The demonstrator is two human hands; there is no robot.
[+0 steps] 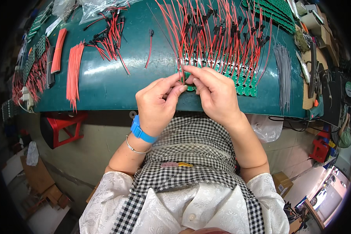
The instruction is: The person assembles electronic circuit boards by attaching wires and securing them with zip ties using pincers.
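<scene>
Both hands meet at near edge of green mat (105, 82), centre of scene. Left hand (158, 103), w/ blue wristband (141, 132) & thin bangle, has thumb & forefinger pinched together on a small green circuit board (188, 76); right hand (214, 93) pinches same board from right side, fingertips touching left's. Board sits at left end of a row of green boards (241, 84) along near mat edge, each w/ red wires (218, 31) running away to far side. Left on mat: bundle of bare red wires (73, 74), orange bundle (58, 50); far-centre a pile of red leads w/ black connectors (111, 33). Grey wires (283, 70) lie right. Red stool (64, 126) under bench, left.
</scene>
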